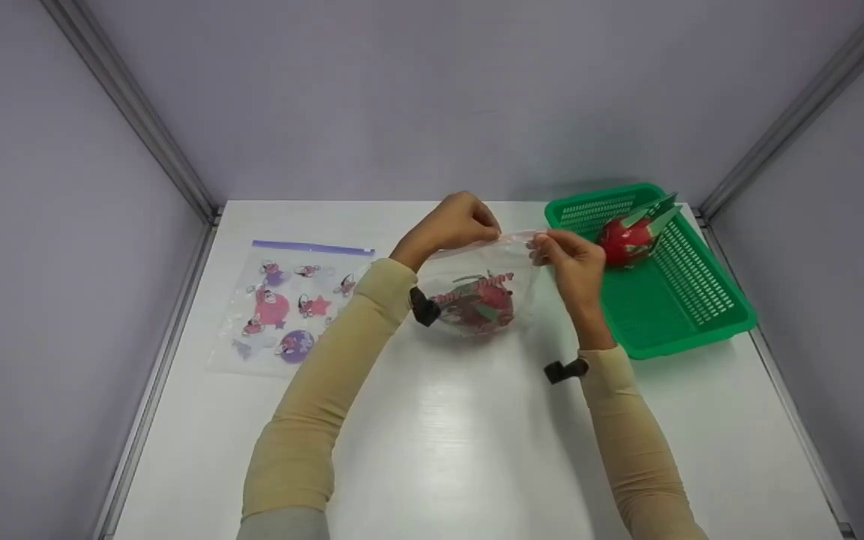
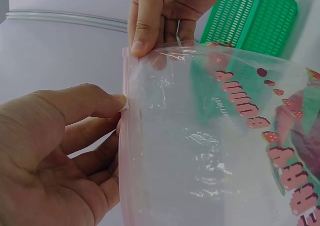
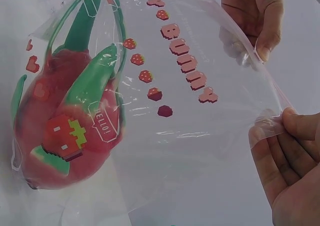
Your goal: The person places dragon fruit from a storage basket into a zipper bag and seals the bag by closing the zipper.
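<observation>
In the head view, a clear bag (image 1: 520, 262) with a dragon fruit (image 1: 493, 304) inside is held above or at the counter (image 1: 447, 435), which of the two cannot be told. Its zip edge (image 1: 503, 238) is stretched between the left hand (image 1: 456, 221) and the right hand (image 1: 573, 259), running sideways and rising slightly to the right, while the fruit lies on the person's side of it, between the wrists. The left forearm is slanted up and rightward with the back of the hand uppermost; the right forearm is angled up and leftward. The green basket (image 1: 679, 346) with a second dragon fruit (image 1: 622, 241) is placed to the right, and a patterned bag (image 1: 289, 304) is laid flat to the left. In the left wrist view, a small white slider (image 2: 126, 103) is pinched by the left fingers, near the corner gripped between the right thumb and fingers; by judgement, this short stretch of zip between the hands matters most. Whether the seal is closed there cannot be told. In the right wrist view, the corner is pinched by the right fingers, palm partly shown, with the fruit well apart from them, deep in the bag, its leaves pointing upward in the frame.
</observation>
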Demonstrator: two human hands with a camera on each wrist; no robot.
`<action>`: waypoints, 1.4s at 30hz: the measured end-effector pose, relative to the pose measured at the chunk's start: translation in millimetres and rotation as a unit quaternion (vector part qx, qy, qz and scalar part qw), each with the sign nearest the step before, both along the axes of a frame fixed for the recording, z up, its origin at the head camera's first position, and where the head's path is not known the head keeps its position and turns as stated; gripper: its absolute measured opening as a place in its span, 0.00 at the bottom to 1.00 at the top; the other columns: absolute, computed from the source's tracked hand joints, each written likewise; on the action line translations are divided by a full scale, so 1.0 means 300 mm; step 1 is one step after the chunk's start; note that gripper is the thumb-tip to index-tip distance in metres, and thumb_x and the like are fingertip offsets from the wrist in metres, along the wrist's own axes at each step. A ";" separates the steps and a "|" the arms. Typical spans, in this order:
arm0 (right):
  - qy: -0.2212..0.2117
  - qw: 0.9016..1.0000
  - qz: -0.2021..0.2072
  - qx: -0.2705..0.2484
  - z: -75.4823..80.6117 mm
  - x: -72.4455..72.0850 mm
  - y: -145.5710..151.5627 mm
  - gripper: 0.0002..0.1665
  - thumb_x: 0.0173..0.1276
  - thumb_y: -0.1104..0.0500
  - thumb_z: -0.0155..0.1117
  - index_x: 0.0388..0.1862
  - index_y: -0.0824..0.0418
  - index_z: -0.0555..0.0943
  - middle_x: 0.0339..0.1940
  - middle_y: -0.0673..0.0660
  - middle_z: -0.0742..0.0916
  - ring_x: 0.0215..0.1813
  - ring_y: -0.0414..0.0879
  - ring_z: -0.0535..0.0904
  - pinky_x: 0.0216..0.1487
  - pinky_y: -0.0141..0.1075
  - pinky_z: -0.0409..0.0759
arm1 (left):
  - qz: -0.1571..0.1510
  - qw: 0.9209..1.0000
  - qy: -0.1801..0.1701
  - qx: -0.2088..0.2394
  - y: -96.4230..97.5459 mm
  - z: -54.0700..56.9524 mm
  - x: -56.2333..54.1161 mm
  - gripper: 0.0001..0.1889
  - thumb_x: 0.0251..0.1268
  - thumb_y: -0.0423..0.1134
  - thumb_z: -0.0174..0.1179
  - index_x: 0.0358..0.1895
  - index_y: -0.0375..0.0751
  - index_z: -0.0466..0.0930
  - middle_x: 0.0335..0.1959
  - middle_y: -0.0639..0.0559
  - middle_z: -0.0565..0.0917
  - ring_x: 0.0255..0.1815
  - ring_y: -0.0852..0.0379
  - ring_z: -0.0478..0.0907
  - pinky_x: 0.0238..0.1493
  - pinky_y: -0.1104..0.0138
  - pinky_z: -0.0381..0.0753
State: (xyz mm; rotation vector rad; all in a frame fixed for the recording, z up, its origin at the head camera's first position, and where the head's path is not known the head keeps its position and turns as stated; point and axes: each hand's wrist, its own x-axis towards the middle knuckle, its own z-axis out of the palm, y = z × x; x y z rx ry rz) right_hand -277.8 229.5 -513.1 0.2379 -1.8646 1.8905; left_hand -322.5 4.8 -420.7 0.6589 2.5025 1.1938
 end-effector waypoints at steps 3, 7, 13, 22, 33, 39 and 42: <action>-0.006 1.000 -0.001 0.002 0.000 0.002 0.005 0.08 0.74 0.72 0.68 0.42 0.80 0.88 0.34 0.65 0.92 0.28 0.43 0.86 0.36 0.32 0.89 | 0.001 1.000 -0.003 -0.004 -0.005 -0.001 -0.001 0.11 0.74 0.37 0.66 0.50 0.35 0.92 0.53 0.42 0.92 0.54 0.48 0.86 0.61 0.56 0.85; -0.005 1.000 0.002 0.003 -0.002 0.004 0.010 0.09 0.74 0.69 0.70 0.41 0.78 0.89 0.34 0.62 0.93 0.28 0.43 0.86 0.36 0.32 0.89 | 0.002 1.000 -0.007 -0.006 -0.011 -0.003 -0.002 0.11 0.74 0.38 0.66 0.51 0.36 0.92 0.53 0.42 0.91 0.55 0.48 0.86 0.62 0.55 0.85; -0.005 1.000 0.006 -0.001 -0.005 0.003 0.014 0.09 0.74 0.68 0.70 0.42 0.77 0.89 0.33 0.57 0.93 0.29 0.44 0.88 0.36 0.33 0.90 | 0.000 1.000 -0.002 0.001 -0.020 -0.006 0.000 0.11 0.75 0.37 0.66 0.50 0.35 0.92 0.52 0.42 0.92 0.51 0.48 0.87 0.59 0.56 0.86; 0.008 1.000 0.005 0.005 -0.011 0.001 0.017 0.08 0.74 0.68 0.70 0.42 0.75 0.89 0.34 0.60 0.93 0.29 0.44 0.89 0.36 0.35 0.91 | -0.015 1.000 0.009 0.015 -0.032 -0.012 0.001 0.11 0.76 0.37 0.65 0.50 0.35 0.92 0.51 0.41 0.92 0.50 0.48 0.87 0.57 0.56 0.86; -0.003 1.000 -0.001 0.004 -0.005 -0.003 0.020 0.09 0.75 0.67 0.70 0.43 0.76 0.89 0.35 0.58 0.93 0.32 0.44 0.89 0.38 0.36 0.91 | -0.015 1.000 0.007 0.018 -0.036 -0.001 -0.006 0.11 0.75 0.37 0.66 0.50 0.35 0.92 0.51 0.41 0.92 0.51 0.48 0.87 0.58 0.57 0.86; -0.014 1.000 -0.002 -0.001 -0.008 0.001 0.023 0.09 0.75 0.67 0.70 0.43 0.76 0.89 0.34 0.56 0.93 0.31 0.44 0.89 0.37 0.35 0.91 | -0.024 1.000 0.002 0.011 -0.042 -0.004 -0.009 0.12 0.76 0.38 0.65 0.51 0.35 0.92 0.53 0.42 0.91 0.52 0.47 0.88 0.58 0.56 0.86; -0.015 1.000 -0.003 0.002 -0.010 0.000 0.024 0.09 0.74 0.67 0.70 0.43 0.75 0.90 0.34 0.57 0.93 0.31 0.44 0.89 0.37 0.35 0.91 | -0.027 1.000 -0.001 0.010 -0.045 -0.002 -0.011 0.11 0.77 0.38 0.65 0.51 0.35 0.92 0.53 0.42 0.91 0.51 0.48 0.88 0.57 0.56 0.86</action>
